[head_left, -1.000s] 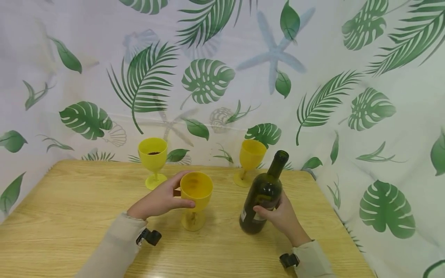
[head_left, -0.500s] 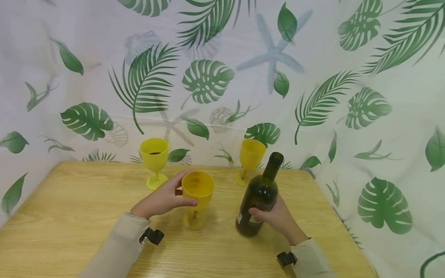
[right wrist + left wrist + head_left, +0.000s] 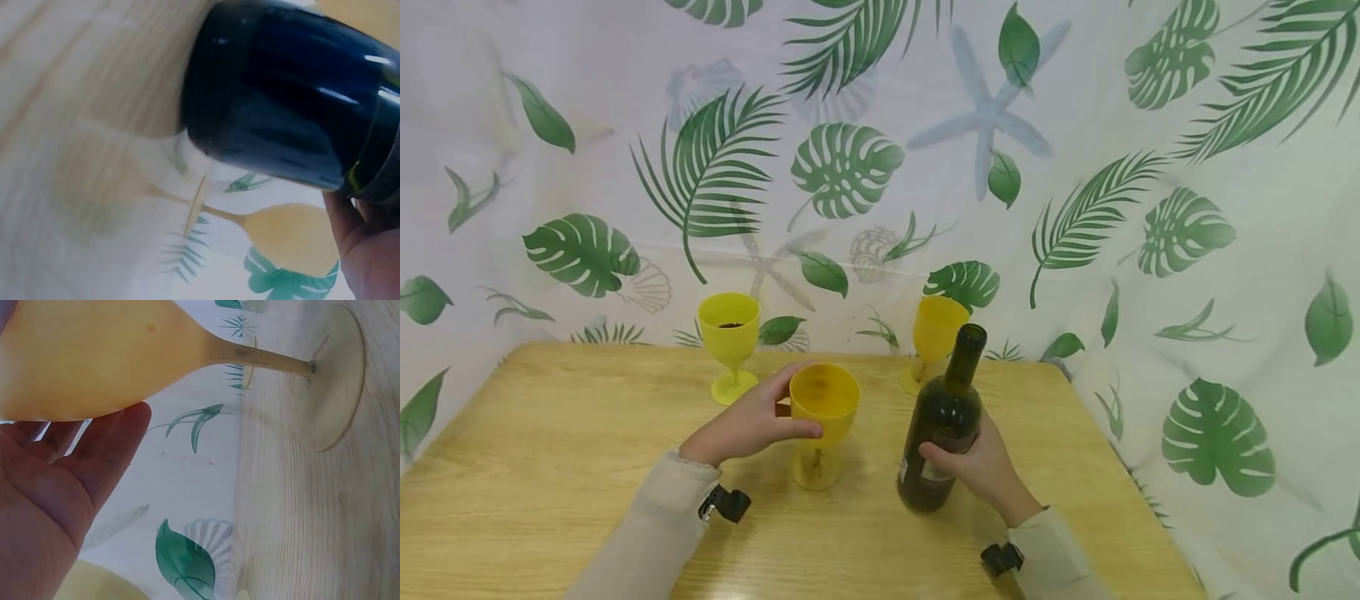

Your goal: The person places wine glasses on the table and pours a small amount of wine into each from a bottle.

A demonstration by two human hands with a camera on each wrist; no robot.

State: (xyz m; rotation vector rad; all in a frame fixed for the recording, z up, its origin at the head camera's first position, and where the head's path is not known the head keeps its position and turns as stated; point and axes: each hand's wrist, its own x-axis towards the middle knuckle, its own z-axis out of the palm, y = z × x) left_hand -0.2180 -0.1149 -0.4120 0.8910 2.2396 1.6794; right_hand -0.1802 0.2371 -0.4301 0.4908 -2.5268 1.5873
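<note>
On the wooden table (image 3: 550,467) stands a yellow goblet (image 3: 823,421), and my left hand (image 3: 752,423) holds its bowl from the left, thumb in front and fingers behind. In the left wrist view the goblet (image 3: 112,356) rests against my fingers (image 3: 94,450), its foot flat on the wood. My right hand (image 3: 981,467) grips the body of a dark green wine bottle (image 3: 943,425), open at the neck and lifted a little off the table. The right wrist view shows the bottle (image 3: 294,119) with its base clear of the wood.
Two more yellow goblets stand at the back of the table: the left goblet (image 3: 728,343) has something dark inside, the right goblet (image 3: 934,337) is partly behind the bottle. A leaf-print curtain (image 3: 880,167) closes in the back and right sides.
My right hand has brought the bottle leftward, closer to the held goblet. The left hand keeps its hold on the goblet, which has hardly moved.
</note>
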